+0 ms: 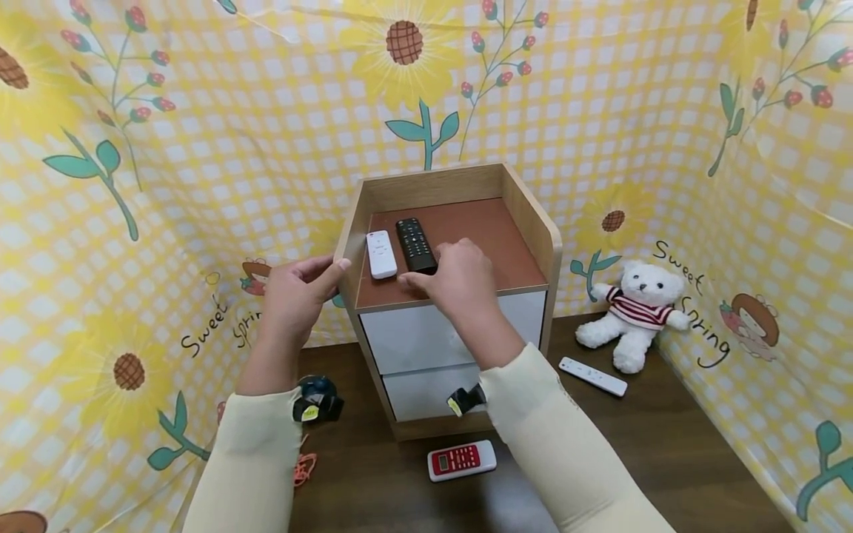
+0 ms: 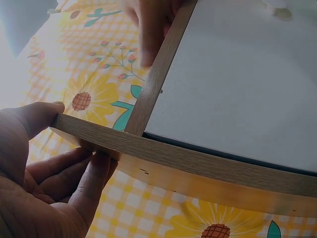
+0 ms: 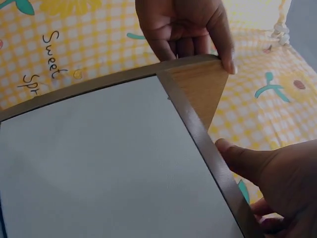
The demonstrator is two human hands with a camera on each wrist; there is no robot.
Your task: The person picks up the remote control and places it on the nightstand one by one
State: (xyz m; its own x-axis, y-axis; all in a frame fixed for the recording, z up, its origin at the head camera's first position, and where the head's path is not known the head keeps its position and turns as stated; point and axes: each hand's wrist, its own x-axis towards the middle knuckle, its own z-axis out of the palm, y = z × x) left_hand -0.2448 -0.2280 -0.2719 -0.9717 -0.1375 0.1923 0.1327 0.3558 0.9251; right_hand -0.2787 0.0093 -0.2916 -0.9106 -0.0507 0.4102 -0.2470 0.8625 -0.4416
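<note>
A small wooden cabinet (image 1: 460, 326) with white drawers stands on the dark floor. On its brown top, a white remote control (image 1: 382, 255) lies next to a longer black remote control (image 1: 415, 240). My left hand (image 1: 293, 300) pinches the left side panel's front edge, thumb on the inner side and fingers outside; the left wrist view shows this hand (image 2: 59, 173) from below. With thumb and fingers either side, my right hand (image 1: 463, 277) holds the black remote's near end, partly covering it. In the right wrist view, the thumb of this hand (image 3: 287, 178) reaches over the top's front edge.
A red and white remote control (image 1: 462, 460) lies on the floor before the cabinet. To the right are a white remote (image 1: 593, 376) and a white teddy bear (image 1: 633, 311) in a striped shirt. Orange string (image 1: 304, 468) lies near my left sleeve. Sunflower-patterned cloth (image 1: 266, 148) surrounds everything.
</note>
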